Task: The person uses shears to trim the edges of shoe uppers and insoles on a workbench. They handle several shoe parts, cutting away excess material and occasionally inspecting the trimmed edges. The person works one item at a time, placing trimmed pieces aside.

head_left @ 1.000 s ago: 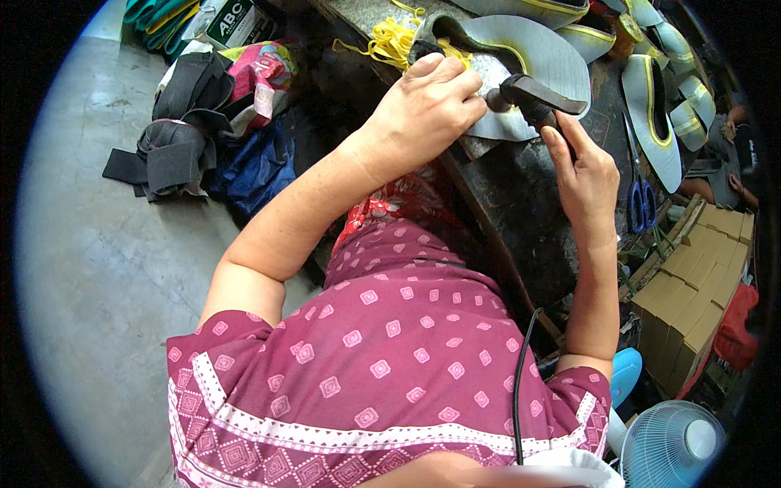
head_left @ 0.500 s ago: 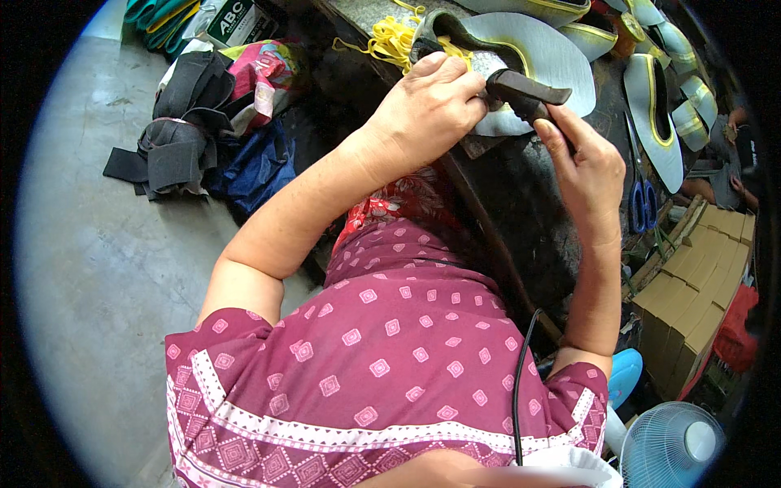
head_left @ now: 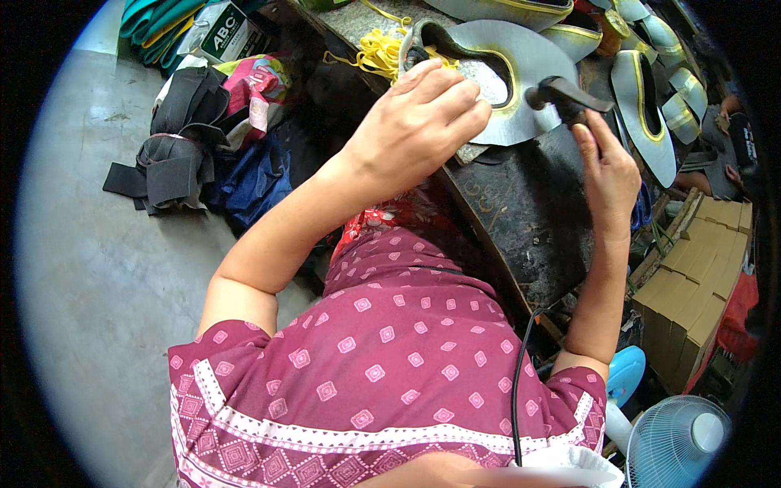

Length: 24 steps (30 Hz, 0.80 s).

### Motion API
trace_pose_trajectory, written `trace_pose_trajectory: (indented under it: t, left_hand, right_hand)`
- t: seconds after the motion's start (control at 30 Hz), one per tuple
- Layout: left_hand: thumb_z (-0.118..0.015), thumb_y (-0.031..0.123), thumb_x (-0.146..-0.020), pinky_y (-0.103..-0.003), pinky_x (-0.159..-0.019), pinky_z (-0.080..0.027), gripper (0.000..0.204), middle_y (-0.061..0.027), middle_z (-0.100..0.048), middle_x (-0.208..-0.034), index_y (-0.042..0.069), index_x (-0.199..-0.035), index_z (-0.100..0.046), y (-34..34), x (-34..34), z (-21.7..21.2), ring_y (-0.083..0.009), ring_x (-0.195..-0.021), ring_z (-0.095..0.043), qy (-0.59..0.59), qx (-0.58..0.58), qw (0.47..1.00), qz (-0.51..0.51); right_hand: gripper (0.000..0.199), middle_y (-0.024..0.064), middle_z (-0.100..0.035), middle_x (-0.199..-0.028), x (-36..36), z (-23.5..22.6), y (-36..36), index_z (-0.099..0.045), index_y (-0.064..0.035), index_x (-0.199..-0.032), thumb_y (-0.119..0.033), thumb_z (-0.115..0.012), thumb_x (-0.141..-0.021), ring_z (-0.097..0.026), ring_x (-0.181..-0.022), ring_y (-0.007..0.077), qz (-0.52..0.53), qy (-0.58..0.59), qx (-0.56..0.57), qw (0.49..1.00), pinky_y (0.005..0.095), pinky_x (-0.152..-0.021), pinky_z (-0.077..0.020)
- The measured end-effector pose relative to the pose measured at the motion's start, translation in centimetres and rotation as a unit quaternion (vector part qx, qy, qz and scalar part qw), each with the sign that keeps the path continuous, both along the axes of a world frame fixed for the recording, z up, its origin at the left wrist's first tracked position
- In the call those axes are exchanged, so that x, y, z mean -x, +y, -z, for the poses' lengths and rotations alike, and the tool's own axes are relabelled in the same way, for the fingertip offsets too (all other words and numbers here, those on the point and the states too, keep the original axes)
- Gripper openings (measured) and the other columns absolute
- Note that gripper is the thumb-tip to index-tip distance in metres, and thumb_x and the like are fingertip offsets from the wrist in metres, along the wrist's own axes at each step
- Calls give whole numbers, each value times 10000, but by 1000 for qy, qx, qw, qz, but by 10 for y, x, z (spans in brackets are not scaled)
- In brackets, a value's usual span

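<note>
A hammer (head_left: 574, 94) with a dark head and handle is gripped in my right hand (head_left: 608, 175), raised over the right side of a grey shoe upper (head_left: 537, 61). The upper has a yellow-lined opening and lies at the edge of the dark workbench. My left hand (head_left: 427, 122) is closed at the near left part of the upper, knuckles up; its fingertips are partly hidden. Yellow strips (head_left: 381, 55) lie in a tangle just beyond it. The hammer head is apart from my left hand.
More grey and yellow shoe uppers (head_left: 647, 114) lie along the bench's far and right sides. Blue-handled scissors (head_left: 642, 207) are near my right forearm. Black fabric rolls (head_left: 175, 163) sit at left. Cardboard stacks (head_left: 691, 276) and a fan (head_left: 679, 443) stand at right. Another person is at the far right.
My right hand has carried the hammer right, away from my left hand's fingers. My left hand has shifted slightly down and left, and the upper sits a little further left in view.
</note>
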<state>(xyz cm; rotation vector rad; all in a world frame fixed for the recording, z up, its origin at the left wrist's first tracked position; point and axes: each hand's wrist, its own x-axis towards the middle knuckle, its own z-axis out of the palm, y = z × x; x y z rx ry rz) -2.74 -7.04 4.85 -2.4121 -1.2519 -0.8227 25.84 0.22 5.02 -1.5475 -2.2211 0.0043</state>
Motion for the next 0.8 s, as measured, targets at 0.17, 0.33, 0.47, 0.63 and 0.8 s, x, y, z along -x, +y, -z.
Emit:
trace_pose_trajectory:
  t: [0.17, 0.33, 0.47, 0.63, 0.8]
  left_hand:
    - [-723, 219, -769, -533, -1169, -295, 422, -29, -604, -1290, 149, -1182, -676, -10, 21, -29, -274, -1276, -515, 22, -14, 991, -129]
    - [-661, 148, -822, -638, -1172, -243, 62, -23, -615, -1178, 134, -880, -643, 7, 24, -42, -241, -1314, -529, 1, 35, 999, 8]
    - [-657, 136, -826, -594, -1164, -281, 106, -31, -622, -1148, 136, -932, -671, 17, 13, -44, -241, -1281, -551, -10, 20, 992, 127]
    - [-788, 249, -738, -538, -1126, -362, 273, -9, -625, -1138, 165, -980, -695, 22, 8, -43, -242, -1199, -558, -77, -11, 988, 130]
    - [-795, 277, -786, -495, -1061, -424, 293, -71, -627, -1102, 135, -1021, -692, 36, 8, -28, -305, -1071, -607, -248, 28, 953, 171]
  right_hand:
    - [468, 29, -670, -822, -8, -13, 11, -597, -189, -1402, -393, -637, -983, -602, -659, 116, 7, 349, 180, 920, 272, -581, -483]
    - [471, 6, -657, -917, 11, -37, -7, -547, -5, -1351, -222, -697, -960, -544, -712, 64, -141, 427, 197, 871, 204, -644, -443]
    - [368, 59, -682, -1199, 29, -43, -14, -560, -22, -1332, -161, -618, -996, -573, -948, 43, -233, 472, 216, 822, 209, -844, -432]
    - [405, 114, -629, -1322, 44, -31, -10, -463, -6, -1411, -189, -504, -1052, -590, -1140, 151, -237, 437, 277, 822, 301, -1041, -405]
    - [337, 98, -662, -1150, 50, -20, 1, -506, -3, -1314, -220, -515, -1056, -600, -1023, 139, -282, 494, 280, 773, 285, -956, -446]
